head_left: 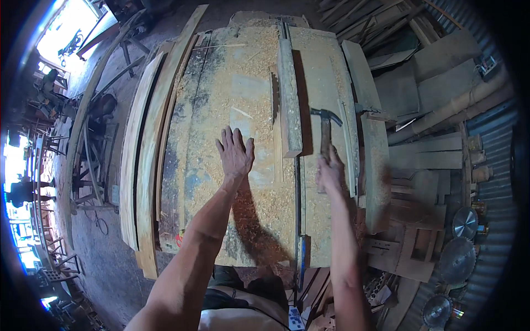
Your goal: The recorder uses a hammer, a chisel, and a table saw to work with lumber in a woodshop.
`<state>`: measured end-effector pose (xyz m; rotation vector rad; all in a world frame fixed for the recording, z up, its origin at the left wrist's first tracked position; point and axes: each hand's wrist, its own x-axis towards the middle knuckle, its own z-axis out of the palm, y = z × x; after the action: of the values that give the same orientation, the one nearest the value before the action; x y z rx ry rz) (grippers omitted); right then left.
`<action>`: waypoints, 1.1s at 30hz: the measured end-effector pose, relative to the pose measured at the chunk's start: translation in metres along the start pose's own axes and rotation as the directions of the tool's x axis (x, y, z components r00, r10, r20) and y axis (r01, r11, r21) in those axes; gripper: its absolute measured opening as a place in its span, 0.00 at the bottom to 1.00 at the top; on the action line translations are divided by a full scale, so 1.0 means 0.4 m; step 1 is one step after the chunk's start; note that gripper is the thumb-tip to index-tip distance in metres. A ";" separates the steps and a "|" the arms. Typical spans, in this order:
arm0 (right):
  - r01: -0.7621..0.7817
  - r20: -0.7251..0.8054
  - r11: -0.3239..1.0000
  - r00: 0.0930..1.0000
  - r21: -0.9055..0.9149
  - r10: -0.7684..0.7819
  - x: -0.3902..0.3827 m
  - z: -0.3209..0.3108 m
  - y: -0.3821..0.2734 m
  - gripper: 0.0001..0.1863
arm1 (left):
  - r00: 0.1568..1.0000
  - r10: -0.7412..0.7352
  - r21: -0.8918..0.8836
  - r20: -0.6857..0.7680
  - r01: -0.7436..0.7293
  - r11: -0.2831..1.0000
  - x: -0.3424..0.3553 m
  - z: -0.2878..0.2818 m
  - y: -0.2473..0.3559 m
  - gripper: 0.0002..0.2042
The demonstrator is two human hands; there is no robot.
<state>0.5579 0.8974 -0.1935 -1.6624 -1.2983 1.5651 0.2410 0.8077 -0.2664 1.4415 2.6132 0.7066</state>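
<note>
Dark-headed, brown-handled, the hammer (pixel 326 133) is gripped by the right hand (pixel 331 171), left hand (pixel 236 158) splayed empty.

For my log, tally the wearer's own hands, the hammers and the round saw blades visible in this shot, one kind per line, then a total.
Wearer's hands: 2
Hammer: 1
Round saw blades: 3
Total: 6

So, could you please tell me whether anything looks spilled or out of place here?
Yes: wood shavings lie scattered across the worktable, and dark patches blotch its left side, making the otherwise pale surface look messy.
</note>
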 end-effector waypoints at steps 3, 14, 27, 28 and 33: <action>0.091 0.057 0.951 0.995 -0.294 -0.077 0.033 0.006 -0.071 0.40 | 1.000 -0.013 0.013 0.007 0.013 1.000 0.003 0.005 0.005 0.38; 0.084 -0.050 0.750 0.987 -0.656 -0.155 0.029 0.001 -0.080 0.35 | 1.000 0.009 0.003 0.008 -0.009 1.000 0.006 0.006 -0.003 0.38; -0.625 -0.817 0.697 0.569 -0.353 0.096 -1.200 -0.093 0.820 0.34 | 0.999 0.034 0.017 -0.004 -0.034 0.999 0.005 0.027 -0.019 0.40; -0.615 -0.750 0.787 0.541 -0.045 0.380 -1.263 -0.051 0.903 0.38 | 0.999 0.007 0.030 0.039 -0.008 1.000 0.005 0.026 -0.018 0.40; -0.127 -0.313 0.569 0.729 0.812 0.609 -1.325 0.097 1.173 0.52 | 0.999 0.051 -0.007 -0.004 -0.051 0.999 -0.002 0.024 -0.022 0.39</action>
<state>0.7221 0.2285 -0.3615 -1.6667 0.1126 1.3489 0.2371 0.8064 -0.2787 1.5116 2.5822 0.7243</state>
